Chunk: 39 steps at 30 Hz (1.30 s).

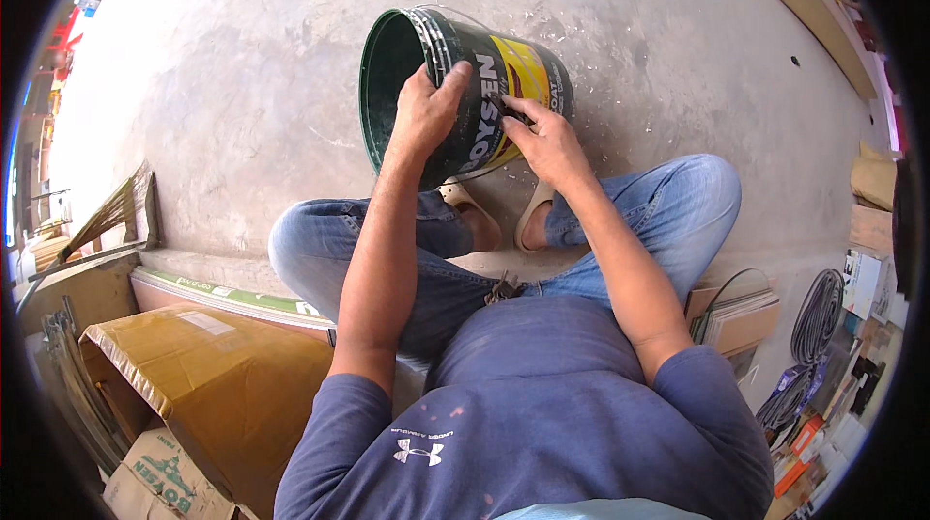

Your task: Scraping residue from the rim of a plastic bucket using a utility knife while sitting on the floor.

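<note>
A dark green paint bucket (465, 137) with a yellow and white printed label is tipped on its side in front of me, its mouth facing left. White flecks mark its ribbed rim, and a thin wire handle (448, 8) runs along it. My left hand (427, 111) grips the bucket near the rim, thumb pressed on the outer wall. Against the printed side, my right hand (544, 140) is pinched, with something small and dark at the fingertips that I cannot make out. My feet in beige clogs (534, 214) rest just below the bucket.
Pale flakes lie scattered on the concrete floor (262, 64) around the bucket. At lower left stand a brown cardboard box (232, 375) and a broom (116, 210). Flat boards (741, 321) lean by my right knee, near a coiled dark hose (817, 316). A long pale box (809, 11) sits upper right.
</note>
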Each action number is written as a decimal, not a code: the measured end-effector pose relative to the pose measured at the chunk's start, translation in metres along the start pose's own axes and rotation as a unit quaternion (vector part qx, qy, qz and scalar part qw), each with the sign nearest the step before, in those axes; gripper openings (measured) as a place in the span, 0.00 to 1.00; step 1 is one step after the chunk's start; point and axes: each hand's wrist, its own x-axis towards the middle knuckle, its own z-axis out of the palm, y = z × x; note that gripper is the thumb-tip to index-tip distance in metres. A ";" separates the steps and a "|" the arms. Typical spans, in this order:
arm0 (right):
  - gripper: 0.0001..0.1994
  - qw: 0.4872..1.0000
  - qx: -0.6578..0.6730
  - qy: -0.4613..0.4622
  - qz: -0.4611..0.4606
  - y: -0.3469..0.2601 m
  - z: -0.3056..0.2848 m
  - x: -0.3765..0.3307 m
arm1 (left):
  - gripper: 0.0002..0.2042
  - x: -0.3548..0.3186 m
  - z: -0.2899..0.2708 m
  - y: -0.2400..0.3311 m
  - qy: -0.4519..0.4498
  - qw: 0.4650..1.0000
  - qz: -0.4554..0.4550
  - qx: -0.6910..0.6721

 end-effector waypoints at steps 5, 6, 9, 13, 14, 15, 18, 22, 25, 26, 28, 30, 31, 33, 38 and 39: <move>0.23 0.998 -0.037 -0.046 0.032 0.003 -0.005 -0.002 | 0.26 0.008 -0.005 -0.018 0.064 0.998 -0.011 0.023; 0.23 0.998 -0.037 -0.046 0.029 0.004 -0.003 -0.003 | 0.26 0.010 -0.004 -0.022 0.080 0.996 -0.007 0.031; 0.24 0.999 -0.024 -0.028 0.028 0.008 0.001 -0.005 | 0.27 0.010 -0.005 -0.024 0.102 0.994 0.009 0.038; 0.25 0.997 -0.047 -0.050 0.030 0.001 -0.001 -0.005 | 0.25 0.006 -0.007 -0.022 0.121 0.987 -0.009 -0.102; 0.25 0.996 -0.055 -0.054 0.038 -0.004 -0.001 -0.006 | 0.25 0.006 -0.007 -0.022 0.123 0.987 -0.009 -0.103; 0.25 0.996 -0.056 -0.055 0.036 -0.011 -0.003 -0.006 | 0.23 0.006 -0.007 -0.021 0.100 0.990 0.001 -0.098; 0.24 0.991 0.000 -0.095 0.098 -0.025 -0.007 -0.007 | 0.18 0.006 -0.002 -0.019 0.025 0.994 0.025 -0.103; 0.25 0.998 0.062 -0.011 -0.001 -0.029 -0.015 -0.002 | 0.19 -0.002 0.011 -0.001 -0.033 0.997 0.037 -0.050; 0.25 0.998 0.054 0.009 -0.037 -0.038 -0.010 -0.004 | 0.19 -0.004 0.013 -0.004 -0.045 0.997 0.046 -0.037; 0.25 0.998 0.011 0.019 -0.059 -0.040 -0.009 -0.006 | 0.19 -0.005 0.015 -0.001 -0.056 0.997 0.053 -0.029; 0.25 0.988 -0.083 0.043 -0.121 -0.049 -0.007 -0.014 | 0.19 -0.005 0.017 0.002 -0.058 0.997 0.040 -0.033; 0.24 0.983 -0.103 0.047 -0.145 -0.055 -0.003 -0.020 | 0.19 -0.005 0.019 0.000 -0.050 0.996 0.066 -0.030; 0.24 0.976 -0.124 0.053 -0.169 -0.056 -0.002 -0.021 | 0.19 -0.006 0.019 0.001 -0.051 0.996 0.065 -0.030; 0.23 0.970 -0.143 0.065 -0.186 -0.055 0.000 -0.021 | 0.19 -0.007 0.019 0.004 -0.053 0.997 0.048 -0.016; 0.22 0.959 -0.183 0.077 -0.202 -0.058 -0.003 -0.015 | 0.20 -0.012 0.020 0.008 -0.061 0.997 0.048 -0.015; 0.22 0.959 -0.183 0.078 -0.201 -0.059 -0.004 -0.007 | 0.22 -0.013 0.021 0.011 -0.061 0.997 0.051 0.009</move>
